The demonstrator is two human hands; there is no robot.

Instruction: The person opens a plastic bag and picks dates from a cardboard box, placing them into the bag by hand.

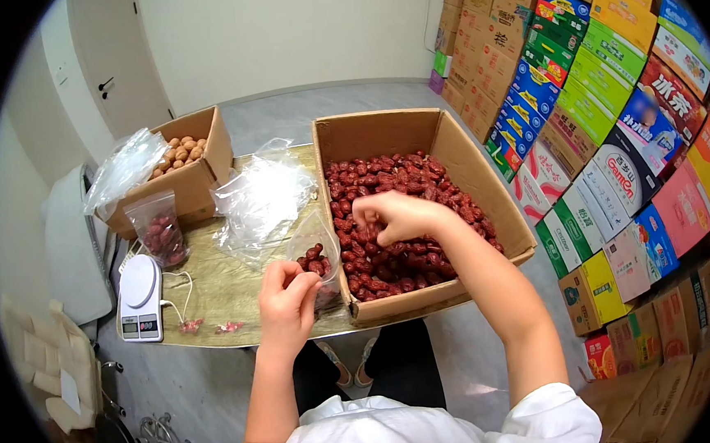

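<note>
My left hand [288, 302] pinches the rim of a clear plastic bag [326, 244], which stands with its mouth spread beside the date box. Several red dates [315, 263] lie inside that bag. Over a large cardboard box [503, 221] heaped with red dates [418, 176], my right hand [400, 216] curls its fingers and thumb around some dates near the box's left side. Part of its grip is hidden from above. A filled zip bag of dates [163, 235] stands upright farther left on the table.
A white kitchen scale [139, 294] sits at the table's left edge, its cable beside small red wrappers [229, 326]. Behind are a box of walnuts [181, 154] and a pile of clear empty bags [263, 195]. Stacked cartons [607, 171] line the right side.
</note>
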